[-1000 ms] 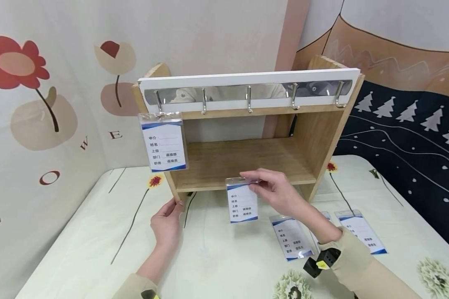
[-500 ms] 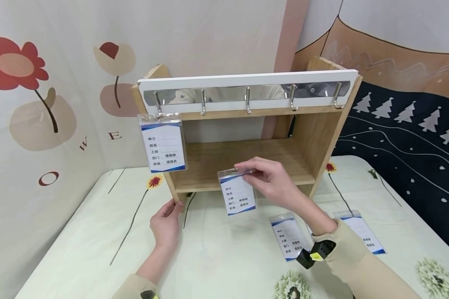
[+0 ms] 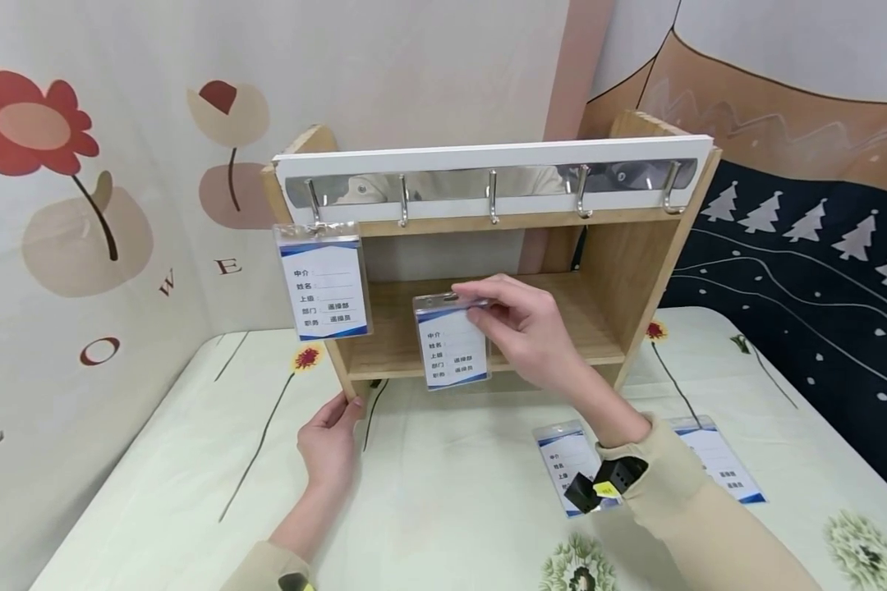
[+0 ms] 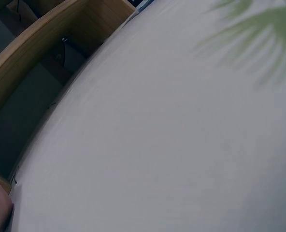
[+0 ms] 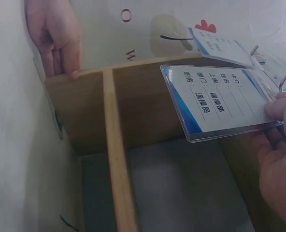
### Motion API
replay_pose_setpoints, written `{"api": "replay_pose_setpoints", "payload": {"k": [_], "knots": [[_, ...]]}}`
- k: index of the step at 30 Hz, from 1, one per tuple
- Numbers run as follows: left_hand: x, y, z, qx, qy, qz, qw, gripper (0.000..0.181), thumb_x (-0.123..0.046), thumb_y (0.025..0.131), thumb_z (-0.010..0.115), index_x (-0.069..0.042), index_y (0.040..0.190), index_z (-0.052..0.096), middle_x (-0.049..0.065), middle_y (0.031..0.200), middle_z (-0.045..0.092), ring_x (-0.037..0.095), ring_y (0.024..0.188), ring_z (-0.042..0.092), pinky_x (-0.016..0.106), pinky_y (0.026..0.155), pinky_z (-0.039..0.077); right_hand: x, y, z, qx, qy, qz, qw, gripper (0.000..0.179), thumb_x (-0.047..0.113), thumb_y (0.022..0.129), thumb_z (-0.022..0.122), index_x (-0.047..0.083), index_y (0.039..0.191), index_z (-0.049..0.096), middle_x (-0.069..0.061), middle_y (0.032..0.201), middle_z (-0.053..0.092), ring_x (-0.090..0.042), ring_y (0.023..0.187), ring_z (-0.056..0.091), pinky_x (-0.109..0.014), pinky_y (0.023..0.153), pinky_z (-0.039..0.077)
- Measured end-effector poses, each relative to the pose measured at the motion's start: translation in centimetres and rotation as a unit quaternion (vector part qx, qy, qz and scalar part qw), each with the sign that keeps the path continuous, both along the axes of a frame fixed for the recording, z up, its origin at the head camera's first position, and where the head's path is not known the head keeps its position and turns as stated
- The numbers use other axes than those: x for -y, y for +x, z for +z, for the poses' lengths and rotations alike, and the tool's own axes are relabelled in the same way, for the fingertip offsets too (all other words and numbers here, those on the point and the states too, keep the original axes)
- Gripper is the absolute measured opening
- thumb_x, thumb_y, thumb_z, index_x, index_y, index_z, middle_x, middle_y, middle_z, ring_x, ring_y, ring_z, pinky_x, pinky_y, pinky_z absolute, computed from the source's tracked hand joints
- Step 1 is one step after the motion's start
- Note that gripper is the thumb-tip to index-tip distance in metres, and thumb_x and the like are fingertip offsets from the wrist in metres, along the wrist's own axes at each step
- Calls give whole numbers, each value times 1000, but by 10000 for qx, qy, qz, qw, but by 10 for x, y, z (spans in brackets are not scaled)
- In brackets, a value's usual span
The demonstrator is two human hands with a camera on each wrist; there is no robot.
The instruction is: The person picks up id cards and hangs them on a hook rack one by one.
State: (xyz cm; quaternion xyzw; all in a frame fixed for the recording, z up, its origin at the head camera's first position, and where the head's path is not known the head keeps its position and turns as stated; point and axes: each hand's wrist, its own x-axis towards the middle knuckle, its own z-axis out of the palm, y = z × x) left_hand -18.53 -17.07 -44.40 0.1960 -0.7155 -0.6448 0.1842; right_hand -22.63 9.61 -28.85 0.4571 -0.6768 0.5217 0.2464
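My right hand (image 3: pixel 521 328) pinches a clear plastic badge holder (image 3: pixel 454 349) by its top right edge, in front of the shelf opening and below the hooks. In the right wrist view that badge holder (image 5: pixel 215 101) shows its white card with blue corners. My left hand (image 3: pixel 330 439) grips the lower left front edge of the wooden shelf (image 3: pixel 480 312). Another badge holder (image 3: pixel 325 283) hangs from the leftmost hook (image 3: pixel 313 199) on the white rail (image 3: pixel 488 154). The other hooks on the rail carry nothing.
On the table (image 3: pixel 429 509) to the right lie more badge holders, one (image 3: pixel 562 460) partly behind my right wrist and another (image 3: pixel 724 464) beyond the sleeve. A patterned curtain (image 3: pixel 443 74) stands behind the shelf.
My right hand has raised the badge holder up and to the left, from near table level to before the shelf opening. The left hand stays on the shelf edge.
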Motion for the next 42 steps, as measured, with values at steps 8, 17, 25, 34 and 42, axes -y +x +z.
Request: {"api": "replay_pose_setpoints", "payload": {"k": [8,17,25,34,42], "knots": [[-1,0,1,-8,33,17,10000,38,-19,99,70,-1,132,68,21,126,69,9,101,69,16,87,52,6,-4,13,-167,-177,-43,9997,32,-18,89,66,-8,119,70,-14,106,72,-17,82,56,-21,62,43],[1,-2,0,133,44,-19,9999,39,-21,100,69,-2,133,68,20,127,69,16,107,69,26,94,52,15,-4,18,-211,-450,13,9988,31,-18,94,59,-8,121,68,-15,104,69,-18,85,55,-23,62,39],[1,0,0,195,40,-80,9998,39,-22,101,68,-3,135,67,19,128,68,21,112,68,24,93,52,24,-3,26,-265,-576,38,9980,31,-17,95,57,-9,123,67,-17,106,68,-17,89,56,-24,63,40],[1,0,1,174,49,-71,9998,38,-21,101,69,-4,134,68,19,128,69,19,110,68,14,86,52,33,-4,38,-617,-619,22,9962,29,-15,96,57,-10,123,67,-18,108,68,-25,91,59,-23,69,45],[0,0,1,143,155,-32,9998,36,-18,100,69,-3,133,68,19,128,69,12,105,69,19,90,53,42,-6,47,-898,-693,19,9935,27,-14,96,59,-11,122,67,-19,107,68,-25,91,59,-23,70,46]]}}
